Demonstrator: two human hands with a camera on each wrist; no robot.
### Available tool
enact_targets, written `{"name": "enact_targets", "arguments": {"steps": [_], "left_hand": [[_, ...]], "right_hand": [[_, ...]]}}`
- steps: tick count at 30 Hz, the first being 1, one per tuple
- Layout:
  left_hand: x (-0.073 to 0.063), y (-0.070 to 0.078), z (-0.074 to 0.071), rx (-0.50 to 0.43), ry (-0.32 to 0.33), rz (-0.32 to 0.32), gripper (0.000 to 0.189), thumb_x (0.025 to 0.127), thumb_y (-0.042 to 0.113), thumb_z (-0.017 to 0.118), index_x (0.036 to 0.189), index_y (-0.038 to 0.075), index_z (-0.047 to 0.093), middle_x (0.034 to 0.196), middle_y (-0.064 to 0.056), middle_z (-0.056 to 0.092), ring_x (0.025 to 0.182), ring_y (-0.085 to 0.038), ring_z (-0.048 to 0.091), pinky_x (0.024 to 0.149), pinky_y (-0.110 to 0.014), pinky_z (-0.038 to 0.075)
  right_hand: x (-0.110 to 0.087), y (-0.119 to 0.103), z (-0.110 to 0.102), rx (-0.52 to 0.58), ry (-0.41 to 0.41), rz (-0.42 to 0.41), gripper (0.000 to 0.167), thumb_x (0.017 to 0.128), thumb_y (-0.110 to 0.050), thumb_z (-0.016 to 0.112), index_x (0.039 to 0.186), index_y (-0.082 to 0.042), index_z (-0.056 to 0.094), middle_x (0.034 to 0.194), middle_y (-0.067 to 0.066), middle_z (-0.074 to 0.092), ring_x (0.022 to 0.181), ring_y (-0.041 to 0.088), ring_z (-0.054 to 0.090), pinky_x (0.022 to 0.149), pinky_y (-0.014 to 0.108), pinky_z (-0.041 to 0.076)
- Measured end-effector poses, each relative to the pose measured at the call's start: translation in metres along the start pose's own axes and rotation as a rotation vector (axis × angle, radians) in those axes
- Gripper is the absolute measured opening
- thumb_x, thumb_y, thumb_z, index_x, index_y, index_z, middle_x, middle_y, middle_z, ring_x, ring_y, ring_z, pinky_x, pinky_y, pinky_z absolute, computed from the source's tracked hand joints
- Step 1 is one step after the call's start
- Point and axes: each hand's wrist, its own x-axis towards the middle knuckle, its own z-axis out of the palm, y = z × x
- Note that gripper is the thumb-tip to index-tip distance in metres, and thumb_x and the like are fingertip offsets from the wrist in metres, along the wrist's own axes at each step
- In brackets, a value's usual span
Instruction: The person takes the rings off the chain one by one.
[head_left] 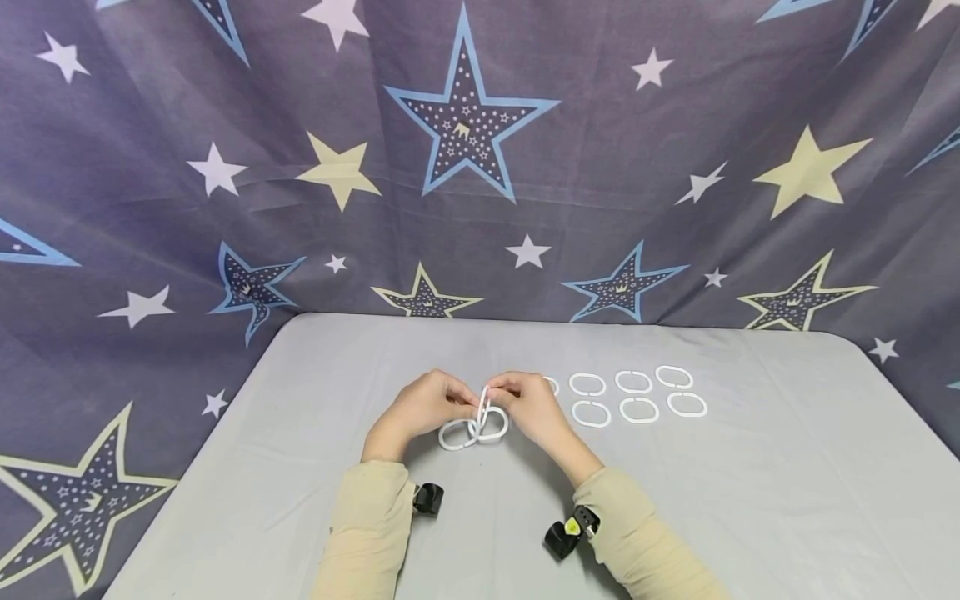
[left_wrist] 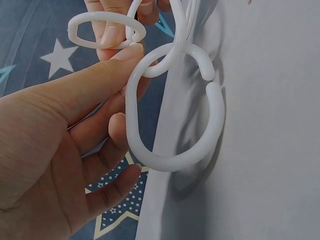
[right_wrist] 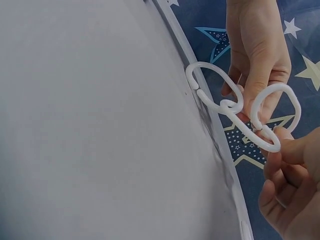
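Both hands meet above the table around three white plastic C-shaped links. My left hand (head_left: 426,406) pinches with thumb and fingertips where the links come together. Opposite it, my right hand (head_left: 534,410) pinches the top of the upright link (head_left: 482,403) between thumb and fingers. One link (left_wrist: 131,110) hangs low from the joined links, its gap facing the table. In the right wrist view, the middle link (right_wrist: 250,133) passes through that hanging link, and another link (right_wrist: 298,107) sits at its other end, near both hands' fingertips. Fingers partly hide whether those last two are fully joined.
Several loose white links (head_left: 639,410) lie in two rows on the grey table (head_left: 750,500), right of the right hand. One link (head_left: 553,385) is partly hidden behind that hand. A star-patterned cloth (head_left: 465,225) hangs behind the table. Black wrist cameras (head_left: 429,499) sit on both wrists.
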Motion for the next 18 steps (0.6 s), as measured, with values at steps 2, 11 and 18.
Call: {"name": "enact_targets", "arguments": {"steps": [2,11,18], "left_hand": [[-0.0003,0.0002,-0.0003,0.004,-0.001,-0.001,0.007,0.085,0.024,0.078,0.090,0.019,0.080,0.084,0.010,0.074,0.082,-0.006,0.064,0.080,-0.035,0.049],[-0.0008,0.0001,-0.0004,0.034,-0.001,-0.007,0.005,0.086,0.024,0.078,0.088,0.021,0.080,0.085,0.011,0.074,0.084,-0.006,0.064,0.079,-0.035,0.049],[0.0001,-0.0008,0.0003,0.051,0.010,0.004,0.006,0.085,0.026,0.079,0.089,0.022,0.081,0.084,0.012,0.074,0.079,-0.004,0.063,0.076,-0.033,0.049]], "right_hand": [[-0.0002,0.0000,0.0003,-0.005,0.001,-0.001,0.006,0.090,-0.004,0.070,0.090,-0.004,0.076,0.085,0.005,0.074,0.077,0.012,0.065,0.072,0.030,0.052],[-0.0002,-0.0010,0.0012,-0.018,-0.004,-0.001,0.005,0.089,-0.003,0.071,0.087,-0.003,0.075,0.082,0.005,0.073,0.073,0.010,0.062,0.069,0.027,0.049],[0.0000,-0.0014,0.0008,-0.011,-0.004,0.007,0.006,0.089,-0.002,0.070,0.087,-0.002,0.076,0.080,0.006,0.073,0.066,0.008,0.058,0.062,0.023,0.047]]}}
